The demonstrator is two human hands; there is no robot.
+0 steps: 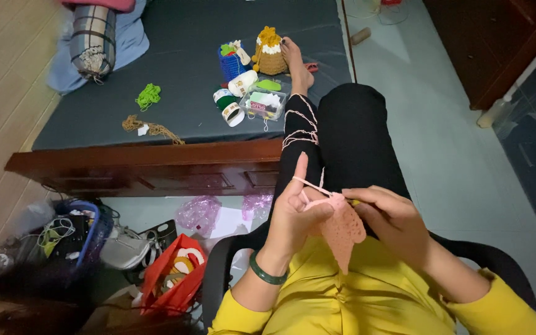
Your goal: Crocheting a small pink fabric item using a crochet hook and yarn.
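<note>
- Two hands meet at lower centre of the frame, above a lap in black trousers.
- Left hand (pixel 293 214): fingers curled closed around the upper edge of a pink crochet piece (pixel 341 232); index finger raised upright, with pink yarn (pixel 308 184) passing over it. A green bangle (pixel 267 273) circles the wrist.
- Right hand (pixel 392 217): fingers closed in a pinch at the piece's upper right edge; whether it holds a hook cannot be told.
- Pink crochet piece: hangs between both hands, long axis near vertical, tapering to a point that faces the bottom of the frame, over the yellow top (pixel 355 298).
- Pink yarn: strands run up the outstretched leg toward upper centre.
- Bed (pixel 181 68), upper left: blue basket (pixel 231 62), brown crocheted item (pixel 270 53), clear plastic box (pixel 263 103), green yarn (pixel 148 95).
- Floor, lower left: red bag (pixel 172 273).
</note>
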